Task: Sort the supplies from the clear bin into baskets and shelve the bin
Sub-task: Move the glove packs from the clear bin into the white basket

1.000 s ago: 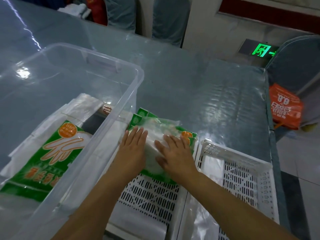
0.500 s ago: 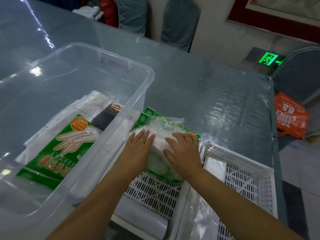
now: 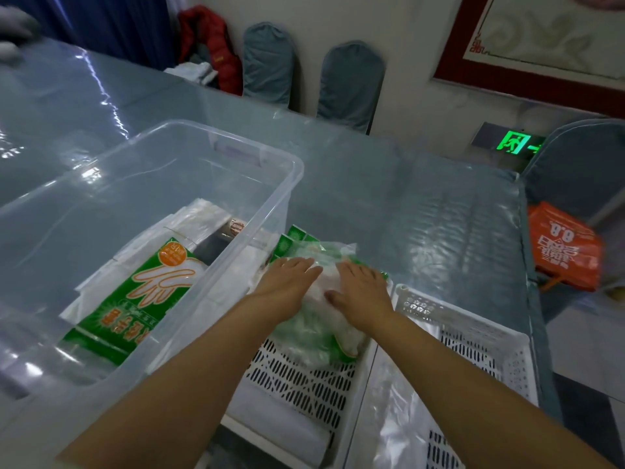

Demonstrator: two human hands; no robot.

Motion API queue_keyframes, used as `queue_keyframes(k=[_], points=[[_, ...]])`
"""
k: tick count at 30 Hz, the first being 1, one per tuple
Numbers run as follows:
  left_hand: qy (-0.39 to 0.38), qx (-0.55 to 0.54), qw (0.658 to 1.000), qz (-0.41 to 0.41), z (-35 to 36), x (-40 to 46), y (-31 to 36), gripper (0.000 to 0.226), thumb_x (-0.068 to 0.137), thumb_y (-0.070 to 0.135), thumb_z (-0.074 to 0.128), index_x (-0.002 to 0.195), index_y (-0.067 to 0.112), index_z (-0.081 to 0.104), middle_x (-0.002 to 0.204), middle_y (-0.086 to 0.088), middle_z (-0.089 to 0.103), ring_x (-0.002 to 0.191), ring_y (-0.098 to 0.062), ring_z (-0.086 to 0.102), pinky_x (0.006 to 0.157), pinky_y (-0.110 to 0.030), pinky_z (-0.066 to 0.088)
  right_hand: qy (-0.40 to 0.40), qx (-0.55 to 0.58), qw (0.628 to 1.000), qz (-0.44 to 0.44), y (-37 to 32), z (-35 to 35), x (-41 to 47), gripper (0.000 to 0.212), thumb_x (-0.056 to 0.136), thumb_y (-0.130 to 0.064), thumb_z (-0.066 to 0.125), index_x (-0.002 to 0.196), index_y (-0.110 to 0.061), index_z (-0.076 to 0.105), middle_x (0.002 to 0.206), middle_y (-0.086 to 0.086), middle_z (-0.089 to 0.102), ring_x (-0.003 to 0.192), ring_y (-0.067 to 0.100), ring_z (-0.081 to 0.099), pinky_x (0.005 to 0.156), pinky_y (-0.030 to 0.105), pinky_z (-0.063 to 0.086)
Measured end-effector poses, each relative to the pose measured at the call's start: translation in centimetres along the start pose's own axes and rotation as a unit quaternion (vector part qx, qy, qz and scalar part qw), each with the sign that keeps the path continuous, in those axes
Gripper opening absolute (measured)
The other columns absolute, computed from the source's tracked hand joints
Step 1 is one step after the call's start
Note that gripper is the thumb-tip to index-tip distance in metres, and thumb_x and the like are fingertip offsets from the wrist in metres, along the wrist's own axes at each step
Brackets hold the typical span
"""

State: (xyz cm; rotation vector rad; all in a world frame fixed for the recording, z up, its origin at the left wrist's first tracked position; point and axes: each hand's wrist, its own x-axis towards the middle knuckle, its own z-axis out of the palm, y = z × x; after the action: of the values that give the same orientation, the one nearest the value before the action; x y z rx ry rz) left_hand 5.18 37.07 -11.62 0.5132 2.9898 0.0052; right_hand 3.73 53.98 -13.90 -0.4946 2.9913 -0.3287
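Note:
A large clear bin (image 3: 291, 170) stands on the left of the table. Inside it lie a green glove packet (image 3: 135, 299) and clear plastic bags (image 3: 199, 218). Beside the bin, a white slotted basket (image 3: 304, 380) holds a stack of green-and-clear glove packets (image 3: 314, 330). My left hand (image 3: 287, 282) and my right hand (image 3: 362, 292) both press flat on top of that stack, fingers straight. A second white basket (image 3: 473, 343) on the right holds clear plastic bags (image 3: 399, 414).
The table (image 3: 406, 214) has a glossy blue-grey cover. An orange bag (image 3: 561, 245) sits off its right edge next to a covered chair (image 3: 581, 164). Two more covered chairs (image 3: 348, 86) stand against the far wall. A gloved hand (image 3: 13, 32) shows at top left.
The camera has tilted up, showing more of the far wall. Both hands stay flat on the packet stack in the left basket.

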Motion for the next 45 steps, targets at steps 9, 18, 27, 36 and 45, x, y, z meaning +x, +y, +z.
queue_keyframes(k=[9,18,27,36,45], points=[[0.051,-0.023,0.998,-0.022,2.0,1.8,-0.9,0.07,0.075,0.028,0.065,0.137,0.02,0.032,0.133,-0.005,0.049,0.123,-0.024,0.041,0.104,-0.037,0.027,0.04,-0.085,0.996,-0.012,0.1,0.9,1.6,0.032,0.081,-0.04,0.053,0.107,-0.024,0.064,0.109,0.001,0.062,0.105,0.026,0.045,0.09,0.037,0.026],[0.073,-0.023,0.997,0.027,0.8,1.7,-0.7,0.069,0.077,0.032,0.062,0.14,0.023,0.033,0.147,-0.002,0.039,0.142,-0.019,0.016,0.115,-0.039,0.0,0.109,0.086,0.989,-0.046,0.3,-0.9,0.3,0.007,0.078,-0.016,0.064,0.076,-0.011,0.068,0.083,0.007,0.066,0.084,0.026,0.054,0.074,0.027,0.025],[0.051,-0.003,0.999,0.0,-2.8,1.0,-0.2,0.012,0.068,0.018,0.061,0.078,0.021,0.068,0.078,-0.003,0.064,0.088,-0.024,0.053,0.085,-0.032,0.038,0.03,0.11,0.992,-0.062,-1.0,-3.4,-2.6,0.1,0.058,-0.071,0.061,0.14,-0.024,0.029,0.131,-0.001,0.054,0.117,0.018,0.048,0.105,0.038,0.03],[-0.082,-0.101,0.981,-0.142,-3.4,0.4,-1.1,0.016,0.076,0.022,0.06,0.092,0.02,0.057,0.076,0.002,0.056,0.072,-0.022,0.055,0.061,-0.028,0.039,0.001,0.287,0.954,0.089,-0.2,-4.2,1.6,0.029,0.07,-0.014,0.068,0.077,-0.035,0.049,0.074,-0.011,0.059,0.067,0.016,0.06,0.056,0.029,0.049],[0.252,-0.177,0.94,-0.147,0.3,-0.9,0.2,0.054,0.069,-0.002,0.064,0.12,0.007,0.05,0.118,-0.012,0.059,0.105,-0.025,0.053,0.091,-0.034,0.043,-0.001,0.224,0.958,0.181,0.0,-1.9,3.4,0.013,0.074,-0.023,0.064,0.081,-0.022,0.052,0.072,-0.003,0.056,0.069,0.022,0.056,0.053,0.026,0.036]])
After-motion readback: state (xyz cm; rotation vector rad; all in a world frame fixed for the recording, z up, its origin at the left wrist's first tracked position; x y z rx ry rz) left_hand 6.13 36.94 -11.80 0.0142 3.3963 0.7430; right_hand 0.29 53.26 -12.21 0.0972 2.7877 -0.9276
